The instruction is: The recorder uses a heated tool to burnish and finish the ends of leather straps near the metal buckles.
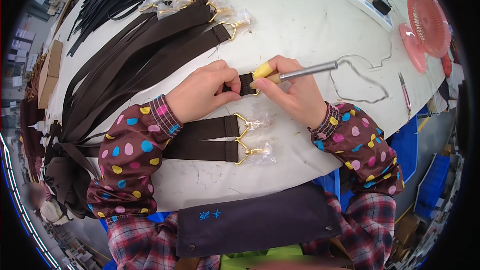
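My left hand [207,87] is closed, its thumb and fingers pinching a dark brown webbing strap [246,84] close to its stitched end. A gold metal ring shows at that end, partly behind my right fingers. In my right hand [295,90], which has yellow tape round a finger, is a pen-shaped tool [307,71] with a silver barrel and a tan front part. Its tip lies at the stitched strap end; whether it touches is hidden. Two similar straps [212,151] with gold hooks in clear plastic lie below my hands.
Beyond my left hand lies a pile of brown straps [150,40] with plastic-wrapped gold hooks [187,1]. A grey cord [361,101] loops on the right of the white table. Farther right are a white power strip [369,9], a pink plastic fan [428,22] and small thread snips [405,94].
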Motion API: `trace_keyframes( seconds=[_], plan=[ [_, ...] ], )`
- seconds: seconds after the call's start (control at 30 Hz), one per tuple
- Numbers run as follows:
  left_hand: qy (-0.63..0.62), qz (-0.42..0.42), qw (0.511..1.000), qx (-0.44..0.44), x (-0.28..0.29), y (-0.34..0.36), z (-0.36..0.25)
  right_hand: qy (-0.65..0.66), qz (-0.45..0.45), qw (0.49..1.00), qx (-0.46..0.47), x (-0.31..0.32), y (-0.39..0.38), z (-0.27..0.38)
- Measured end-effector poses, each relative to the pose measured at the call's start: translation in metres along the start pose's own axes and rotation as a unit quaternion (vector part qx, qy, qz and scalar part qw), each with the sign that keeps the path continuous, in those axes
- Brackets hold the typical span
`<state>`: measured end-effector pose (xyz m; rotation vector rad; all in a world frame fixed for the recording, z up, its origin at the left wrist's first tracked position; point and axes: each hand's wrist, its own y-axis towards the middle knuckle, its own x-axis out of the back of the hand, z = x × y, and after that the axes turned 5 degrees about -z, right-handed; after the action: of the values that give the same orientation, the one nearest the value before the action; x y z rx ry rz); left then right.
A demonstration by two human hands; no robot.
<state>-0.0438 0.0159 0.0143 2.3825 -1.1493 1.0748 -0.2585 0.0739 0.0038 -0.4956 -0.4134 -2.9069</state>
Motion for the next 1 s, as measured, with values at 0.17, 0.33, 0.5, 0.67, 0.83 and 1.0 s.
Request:
trace_keyframes(
  seconds=[0.17,0.33,0.5,0.67,0.83,1.0],
  plan=[
    [-0.163,-0.007,0.982,0.092,0.0,-0.002,-0.002,0.04,-0.061,0.997,-0.016,-0.011,0.0,-0.013],
    [-0.178,-0.022,0.981,0.08,-0.002,-0.005,0.001,0.013,-0.019,0.999,-0.039,-0.011,0.002,-0.01],
    [-0.179,-0.016,0.98,0.081,-0.002,-0.004,-0.001,-0.007,-0.017,1.0,-0.017,-0.011,0.002,-0.012],
    [-0.181,-0.018,0.98,0.086,-0.002,-0.005,-0.002,-0.018,-0.013,1.0,-0.008,-0.011,0.002,-0.013],
    [-0.185,-0.018,0.979,0.084,-0.002,-0.005,-0.001,-0.026,-0.013,0.999,-0.013,-0.012,0.002,-0.012],
    [-0.184,-0.019,0.979,0.085,-0.002,-0.006,-0.002,-0.038,-0.025,0.999,0.01,-0.012,0.002,-0.009]
  ],
)
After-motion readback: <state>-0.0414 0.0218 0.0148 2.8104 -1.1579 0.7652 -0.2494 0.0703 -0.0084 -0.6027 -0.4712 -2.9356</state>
